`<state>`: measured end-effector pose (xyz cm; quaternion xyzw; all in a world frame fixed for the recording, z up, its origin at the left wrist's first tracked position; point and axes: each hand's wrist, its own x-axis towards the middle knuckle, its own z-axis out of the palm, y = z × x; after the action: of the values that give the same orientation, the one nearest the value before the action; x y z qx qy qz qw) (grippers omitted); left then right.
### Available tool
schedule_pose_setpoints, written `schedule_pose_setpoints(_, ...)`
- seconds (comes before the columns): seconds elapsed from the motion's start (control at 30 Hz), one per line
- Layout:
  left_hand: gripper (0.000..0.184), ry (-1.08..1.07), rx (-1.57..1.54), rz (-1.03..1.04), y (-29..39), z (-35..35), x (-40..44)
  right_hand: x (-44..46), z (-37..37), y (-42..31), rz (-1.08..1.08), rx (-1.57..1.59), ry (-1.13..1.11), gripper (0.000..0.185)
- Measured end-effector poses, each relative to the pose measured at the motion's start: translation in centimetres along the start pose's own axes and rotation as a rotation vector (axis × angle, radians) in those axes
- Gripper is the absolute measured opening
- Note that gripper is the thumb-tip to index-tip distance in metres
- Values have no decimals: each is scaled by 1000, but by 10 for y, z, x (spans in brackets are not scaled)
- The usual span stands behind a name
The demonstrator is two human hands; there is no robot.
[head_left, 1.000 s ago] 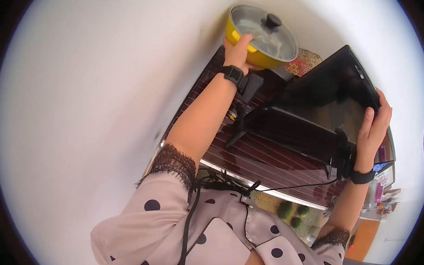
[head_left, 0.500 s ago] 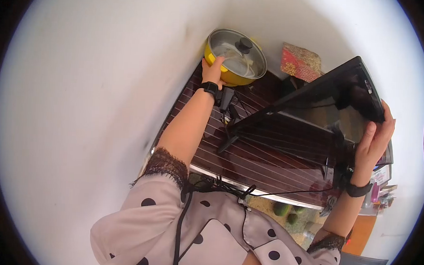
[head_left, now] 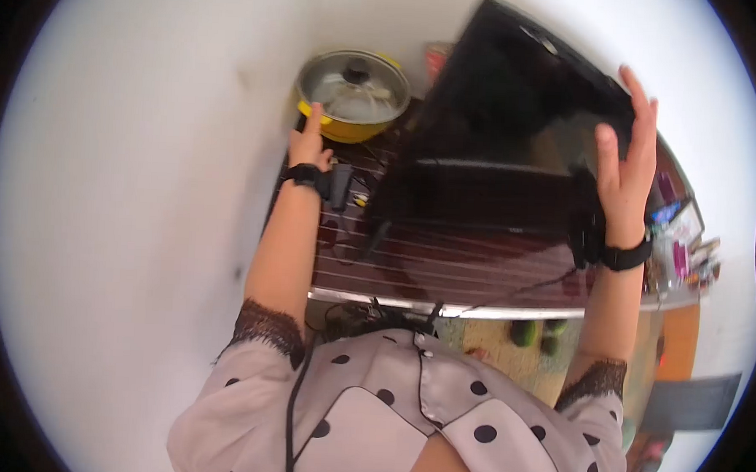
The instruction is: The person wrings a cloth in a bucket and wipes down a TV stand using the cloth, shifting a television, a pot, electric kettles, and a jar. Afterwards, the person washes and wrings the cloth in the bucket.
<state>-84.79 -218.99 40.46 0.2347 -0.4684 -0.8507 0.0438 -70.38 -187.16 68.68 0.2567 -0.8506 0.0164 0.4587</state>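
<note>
A yellow electric pot (head_left: 349, 132) with a glass lid (head_left: 363, 100) and a black knob stands in the back left corner of the dark striped table. My left hand (head_left: 309, 140) is at its near side, its index finger stretched over the yellow handle and the other fingers apart. In front of the wall, a black flat-screen TV (head_left: 494, 98) stands tilted across the table. My right hand (head_left: 630, 167) is beside the TV's right edge, fingers and thumb spread. Whether its fingertips touch the frame is unclear.
A grey adapter (head_left: 340, 186) and cables lie close to my left wrist. Bottles and small items (head_left: 685, 249) stand at the right end of the table (head_left: 477, 287). Green round fruits (head_left: 524, 333) are on the floor below. A patterned red item (head_left: 437, 60) is partly hidden behind the TV.
The TV's screen has turned to face me more. My left hand's grip on the pot handle has loosened. My right hand's fingers have straightened. The whole view has shifted as my head moved.
</note>
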Motion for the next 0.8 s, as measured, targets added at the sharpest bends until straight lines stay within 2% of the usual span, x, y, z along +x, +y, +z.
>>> schedule_pose_setpoints(0.03,107,-18,-9,-2,4,-3,-22,-8,-4,5,-13,154,89,51)
schedule_pose_setpoints(0.07,100,-105,30,91,3,-6,-44,-22,-10,12,30,225,160,51)
schedule_pose_setpoints(0.13,72,-373,45,203,-3,-26,-83,-58,-26,31,165,193,317,50)
schedule_pose_setpoints(0.2,63,-453,223,217,4,-22,-137,-112,-41,68,431,58,394,47)
schedule_pose_setpoints(0.3,59,-602,401,257,-22,-21,-168,-246,-47,191,806,-236,365,47)
schedule_pose_setpoints(0.33,61,-628,415,260,-33,-16,-175,-313,-46,254,1026,-184,235,45)
schedule_pose_setpoints(0.4,65,-441,360,133,-55,2,-184,-367,-27,271,1225,145,281,46)
schedule_pose_setpoints(0.43,68,-490,350,216,-78,-6,-171,-394,-18,291,1473,275,245,50)
schedule_pose_setpoints(0.47,69,-366,319,195,-92,-3,-171,-428,-2,318,1686,477,276,60)
schedule_pose_setpoints(0.5,69,-287,307,228,-100,1,-172,-404,1,293,1832,462,437,65)
schedule_pose_setpoints(0.53,69,-205,297,259,-106,7,-173,-432,14,320,1896,591,387,73)
schedule_pose_setpoints(0.63,69,-149,297,349,-105,34,-181,-422,28,326,1894,638,370,78)
schedule_pose_setpoints(0.73,67,-59,243,431,-116,37,-169,-413,37,335,1842,709,257,85)
schedule_pose_setpoints(0.8,67,-87,216,415,-109,36,-151,-414,48,350,1904,828,237,94)
